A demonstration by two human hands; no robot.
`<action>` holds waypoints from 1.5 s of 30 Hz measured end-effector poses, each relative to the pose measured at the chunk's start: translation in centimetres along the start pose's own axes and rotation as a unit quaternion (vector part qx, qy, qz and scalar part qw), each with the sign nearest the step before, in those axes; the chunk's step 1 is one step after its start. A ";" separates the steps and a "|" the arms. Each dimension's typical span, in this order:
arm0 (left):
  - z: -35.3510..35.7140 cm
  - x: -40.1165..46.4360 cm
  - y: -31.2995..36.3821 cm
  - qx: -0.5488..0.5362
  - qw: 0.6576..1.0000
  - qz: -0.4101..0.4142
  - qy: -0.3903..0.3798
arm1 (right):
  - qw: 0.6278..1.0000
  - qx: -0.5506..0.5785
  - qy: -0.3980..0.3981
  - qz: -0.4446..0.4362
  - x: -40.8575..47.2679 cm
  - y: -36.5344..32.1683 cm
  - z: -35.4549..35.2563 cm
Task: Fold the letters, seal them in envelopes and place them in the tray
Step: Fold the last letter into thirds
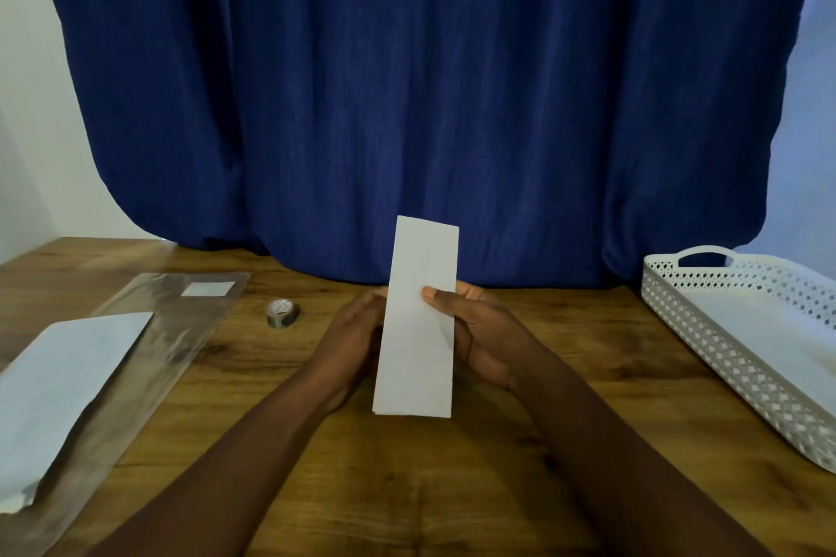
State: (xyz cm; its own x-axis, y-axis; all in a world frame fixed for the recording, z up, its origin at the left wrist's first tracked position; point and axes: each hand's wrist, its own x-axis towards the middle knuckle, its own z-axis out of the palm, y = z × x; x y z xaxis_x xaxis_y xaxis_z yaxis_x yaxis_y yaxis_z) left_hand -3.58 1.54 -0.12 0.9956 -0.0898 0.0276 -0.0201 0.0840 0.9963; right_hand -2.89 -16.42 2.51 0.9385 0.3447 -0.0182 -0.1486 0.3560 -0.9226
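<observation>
Wooden table [407, 488], both hands gripping upright folded letter [418, 321], left hand [357, 339] partly hidden, right hand [479, 330], tray [705, 330] at right edge

Curtain: a deep blue curtain [416, 81] fills the far side — hanging in soft vertical folds down to the far edge of the table.
Walls: a pale wall [31, 127] shows at far left of the curtain, and a pale bluish strip of wall [809, 127] at far right.
Table: a wooden table [407, 466] with warm brown grain and dark knots spans the near half, left to right.
Light: dim and even — cool on the walls.
</observation>
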 end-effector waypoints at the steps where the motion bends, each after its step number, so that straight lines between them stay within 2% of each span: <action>1: -0.2 -0.1 0.2 -0.035 0.999 -0.012 -0.014 | 1.000 -0.001 0.008 -0.007 0.0 -0.1 0.0; 3: -0.4 -0.3 0.6 -0.085 0.994 -0.027 -0.056 | 0.999 -0.018 0.024 -0.016 0.0 -0.1 0.0; 6: -0.4 -0.3 0.3 -0.056 0.994 -0.011 -0.088 | 0.999 -0.030 0.036 -0.012 0.0 -0.1 0.0; 9: -0.6 -0.1 -0.3 -0.021 0.996 -0.013 -0.081 | 0.999 -0.025 0.020 -0.002 -0.1 0.1 0.3; 14: -1.1 0.1 -0.1 -0.036 0.997 -0.028 -0.067 | 1.000 -0.021 -0.005 0.007 -0.1 -0.5 0.2; 18: -1.5 0.1 0.2 -0.056 0.996 -0.035 -0.052 | 0.994 -0.073 0.061 -0.047 0.4 -1.0 -0.4; 22: -1.3 0.0 0.5 -0.038 0.999 -0.027 -0.026 | 0.966 -0.178 0.164 -0.094 0.8 -0.6 -0.8; 26: -1.3 -0.2 0.7 -0.019 0.996 -0.043 -0.073 | 0.978 -0.145 0.143 -0.034 1.0 -0.2 -0.9; 29: -1.5 -0.1 0.7 0.000 0.990 -0.063 -0.124 | 0.975 -0.165 0.147 -0.030 1.0 0.0 -1.3; 31: -1.8 0.0 0.8 0.032 0.991 -0.058 -0.119 | 0.974 -0.161 0.157 -0.021 1.1 0.0 -1.7; 33: -2.6 0.2 0.9 0.112 0.988 -0.023 -0.105 | 0.979 -0.134 0.156 -0.009 1.2 -0.3 -2.0; 35: -3.4 0.4 0.9 0.204 0.973 0.022 -0.101 | 0.981 -0.107 0.162 -0.007 1.3 -0.6 -2.5; 37: -3.8 0.6 0.7 0.301 0.946 0.062 -0.099 | 0.975 -0.126 0.184 -0.012 1.3 -0.7 -3.0; 40: -3.9 0.6 -0.1 0.471 0.871 0.130 -0.055 | 0.948 -0.244 0.204 -0.028 1.4 -0.2 -3.9; 43: -3.6 0.4 -0.8 0.547 0.811 0.204 0.036 | 0.894 -0.370 0.242 -0.065 2.0 0.8 -5.0; 45: -3.2 0.2 -1.1 0.553 0.800 0.225 0.060 | 0.841 -0.462 0.271 -0.078 2.1 1.3 -5.4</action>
State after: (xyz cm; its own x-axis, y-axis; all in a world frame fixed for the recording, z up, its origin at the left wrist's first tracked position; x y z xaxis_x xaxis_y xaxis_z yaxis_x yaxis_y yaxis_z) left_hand -3.06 4.59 -1.51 0.8651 -0.1964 0.4616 -0.3822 -0.8540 0.3530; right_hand 0.58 -19.93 -0.83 0.9657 -0.1791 0.1882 0.0595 -0.5527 -0.8313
